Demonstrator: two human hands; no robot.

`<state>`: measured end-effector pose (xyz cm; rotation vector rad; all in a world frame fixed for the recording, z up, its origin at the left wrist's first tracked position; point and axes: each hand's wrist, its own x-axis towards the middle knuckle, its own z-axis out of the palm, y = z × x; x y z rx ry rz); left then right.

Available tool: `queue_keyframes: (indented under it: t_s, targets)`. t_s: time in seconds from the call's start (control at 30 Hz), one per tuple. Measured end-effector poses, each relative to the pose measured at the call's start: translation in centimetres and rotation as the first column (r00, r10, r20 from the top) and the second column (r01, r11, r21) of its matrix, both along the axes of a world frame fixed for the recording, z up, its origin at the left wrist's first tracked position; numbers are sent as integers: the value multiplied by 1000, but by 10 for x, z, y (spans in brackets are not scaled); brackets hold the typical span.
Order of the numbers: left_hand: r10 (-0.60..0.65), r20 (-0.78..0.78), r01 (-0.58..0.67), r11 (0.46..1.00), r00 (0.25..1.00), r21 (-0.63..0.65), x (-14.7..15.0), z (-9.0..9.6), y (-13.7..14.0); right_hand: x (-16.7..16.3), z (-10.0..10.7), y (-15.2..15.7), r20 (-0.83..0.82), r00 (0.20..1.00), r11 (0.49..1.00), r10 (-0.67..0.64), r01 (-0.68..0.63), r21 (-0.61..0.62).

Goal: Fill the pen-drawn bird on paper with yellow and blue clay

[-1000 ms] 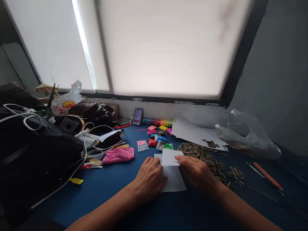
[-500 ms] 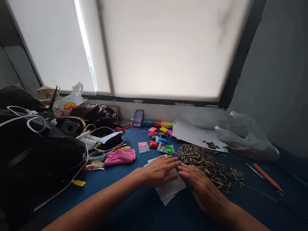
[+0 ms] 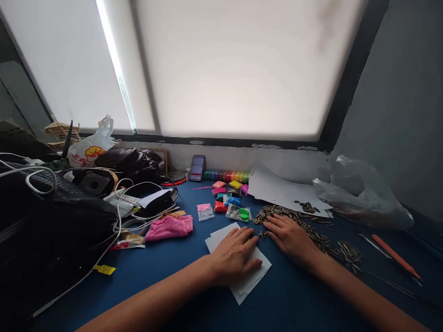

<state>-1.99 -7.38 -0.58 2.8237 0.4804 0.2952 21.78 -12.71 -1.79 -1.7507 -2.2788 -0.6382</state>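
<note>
Although the small white paper sheets (image 3: pixel 254 275) already lie stacked on the blue bench (image 3: pixel 187 244) under the flat, spread left hand (image 3: pixel 233 256), their edges remain unsquared, and the loosely spread right hand (image 3: pixel 290 237) lies over ungathered striped brown seeds (image 3: pixel 318 240).

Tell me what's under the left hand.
White paper, at least two layers lying askew on the blue table, with edges and corners showing around the left hand. The part directly beneath the palm is covered, so any marks or creases there can't be seen.
</note>
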Motion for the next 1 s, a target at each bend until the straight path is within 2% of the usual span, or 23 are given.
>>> queue_keyframes:
  t_s: [0.17, 0.3, 0.47, 0.6, 0.73, 0.83, 0.93, 1.0]
  targets:
    - [48, 40, -49, 999, 998, 24, 17, 10, 12, 11, 5, -1, 3, 994, 992, -110, 110, 55]
    - [167, 112, -178, 980, 980, 94, 19, 17, 40, -11, 12, 0, 10, 999, 998, -49, 49, 40]
    - [187, 31, -189, 974, 982, 124, 14, 8, 75, -31, 11, 19, 3, 1000, 999, 14, -14, -48]
    - [274, 42, -277, 951, 961, 139, 13, 0, 88, -12, 13, 28, -15, 998, 996, -56, 54, -77]
    - [337, 63, -342, 931, 939, 129, 12, 3, 94, 2, 20, 17, -41, 991, 991, -124, 121, -55]
    - [293, 80, -300, 947, 953, 111, 8, 11, 92, -9, 22, 2, -53, 996, 996, -67, 64, -65]
    - [140, 44, -143, 987, 989, 80, 3, 13, 79, -25, 17, -7, -59, 998, 994, 19, -26, -106]
    - [60, 2, -60, 996, 998, 70, 3, 9, 68, -27, 13, -8, -56, 998, 993, 31, -38, -116]
